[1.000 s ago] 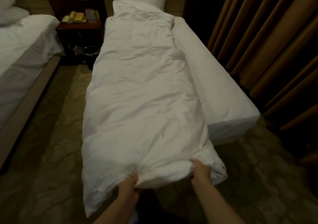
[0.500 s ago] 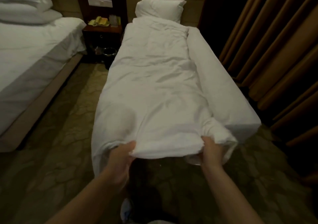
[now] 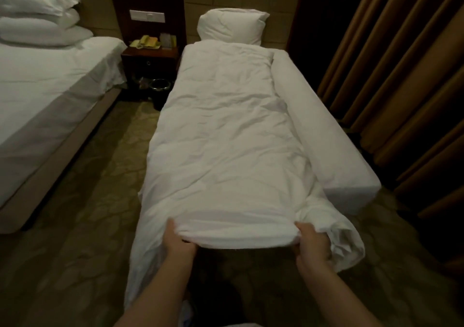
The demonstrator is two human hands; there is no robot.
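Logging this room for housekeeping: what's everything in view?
duvet: one, white, along near bed
near bed: one, white, bare strip right of duvet
pillow: one, white, at its head
second bed: one, white, left
stacked pillows: three, white, on second bed
nightstand: one, dark, between beds
telephone: one, yellowish, on nightstand
bin: one, dark, floor by nightstand
curtains: one run, brown, right
carpet: one, olive patterned, floor
left hand: one, grips duvet's foot edge
right hand: one, grips same edge
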